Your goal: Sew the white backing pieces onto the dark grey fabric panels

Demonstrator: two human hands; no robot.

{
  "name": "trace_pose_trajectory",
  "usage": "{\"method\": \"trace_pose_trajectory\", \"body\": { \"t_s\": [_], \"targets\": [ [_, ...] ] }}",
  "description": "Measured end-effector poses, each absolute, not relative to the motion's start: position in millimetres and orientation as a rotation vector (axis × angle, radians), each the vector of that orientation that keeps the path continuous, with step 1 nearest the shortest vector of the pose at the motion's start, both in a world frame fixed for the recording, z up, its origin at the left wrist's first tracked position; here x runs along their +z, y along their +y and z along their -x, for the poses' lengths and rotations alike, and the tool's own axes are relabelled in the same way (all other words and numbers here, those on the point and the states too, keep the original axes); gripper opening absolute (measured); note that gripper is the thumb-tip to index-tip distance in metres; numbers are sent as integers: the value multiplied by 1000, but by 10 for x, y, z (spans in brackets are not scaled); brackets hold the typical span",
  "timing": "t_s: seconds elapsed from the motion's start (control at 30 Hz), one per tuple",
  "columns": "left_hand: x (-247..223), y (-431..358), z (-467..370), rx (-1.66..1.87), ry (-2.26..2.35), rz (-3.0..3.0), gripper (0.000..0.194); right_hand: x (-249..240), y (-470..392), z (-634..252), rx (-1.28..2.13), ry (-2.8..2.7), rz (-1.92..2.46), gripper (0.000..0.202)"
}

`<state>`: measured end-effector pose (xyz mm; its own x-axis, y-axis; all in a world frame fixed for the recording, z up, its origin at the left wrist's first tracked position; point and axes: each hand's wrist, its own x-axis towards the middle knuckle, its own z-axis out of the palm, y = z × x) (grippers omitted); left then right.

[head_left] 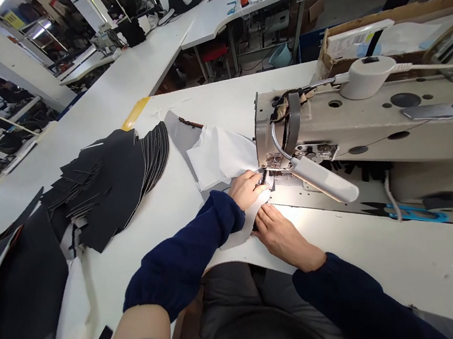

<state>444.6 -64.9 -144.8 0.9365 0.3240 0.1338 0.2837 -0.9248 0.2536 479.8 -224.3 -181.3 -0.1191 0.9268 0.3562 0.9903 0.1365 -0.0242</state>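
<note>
Just left of the needle area of a grey sewing machine (331,123), my left hand (246,189) lies on a light grey fabric piece (241,233), its fingers bent at the presser foot. My right hand (278,233) rests on the right edge of the same piece, nearer my body, fingers close together and flat. White fabric (224,155) and a grey panel (181,133) lie behind my left hand. A lit lamp (324,179) on a bendable arm shines beside the needle. What is under my fingertips is partly hidden.
Stacked dark fabric pieces (110,177) fan out on the white table (182,217) at left, with larger dark pieces (20,285) nearer me. Blue-handled scissors (419,213) lie at right. Behind the machine stands a cardboard box (433,4). A person (9,90) sits far left.
</note>
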Motion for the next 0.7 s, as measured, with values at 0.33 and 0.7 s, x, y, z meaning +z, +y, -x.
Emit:
{"method": "trace_pose_trajectory", "body": {
  "t_s": [0.33, 0.7],
  "targets": [
    [-1395, -647, -4738, 10, 651, -2723, 20, -1799, -2219, -4818, -274, -2159, 1817, 29],
    [-1456, -595, -4710, 54, 557, -2746, 21, -1814, -2177, -4836, -321, -2142, 1864, 34]
  ]
}}
